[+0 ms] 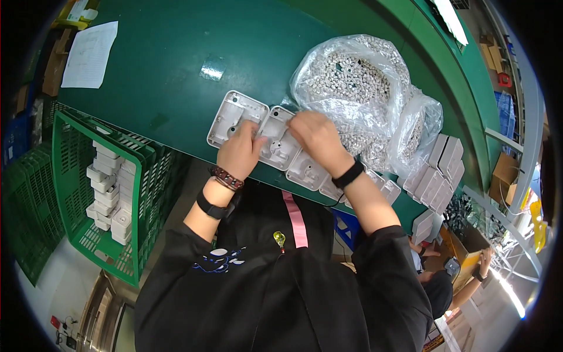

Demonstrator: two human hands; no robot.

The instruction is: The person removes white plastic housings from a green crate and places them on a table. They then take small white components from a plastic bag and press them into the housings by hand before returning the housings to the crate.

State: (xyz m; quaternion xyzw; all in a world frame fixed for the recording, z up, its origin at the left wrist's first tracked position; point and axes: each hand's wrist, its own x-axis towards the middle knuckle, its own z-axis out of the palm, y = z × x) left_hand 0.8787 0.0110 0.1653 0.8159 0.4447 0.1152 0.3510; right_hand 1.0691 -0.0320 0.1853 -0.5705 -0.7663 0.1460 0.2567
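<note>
Several light-grey plastic housings stand in a row along the near table edge, their open sides up. At the left end is one housing (pixel 219 125); against it sits a second housing (pixel 278 154) with moulded posts inside. My left hand (pixel 239 154) is over the walls where these two meet, fingers curled and thumb bent inward. Across the far end of the second housing reaches my right hand (pixel 319 136), fingertips pinched together; what they hold is too small to see. A third housing (pixel 307 171) lies below my right wrist.
A clear plastic bag (pixel 352 76) of small whitish parts lies beyond my right hand. Stacked housings (pixel 434 176) stand at the right. On the left is a green crate (pixel 138 211) holding more housings. A paper sheet (pixel 90 56) lies far left. Another person (pixel 440 290) works at lower right.
</note>
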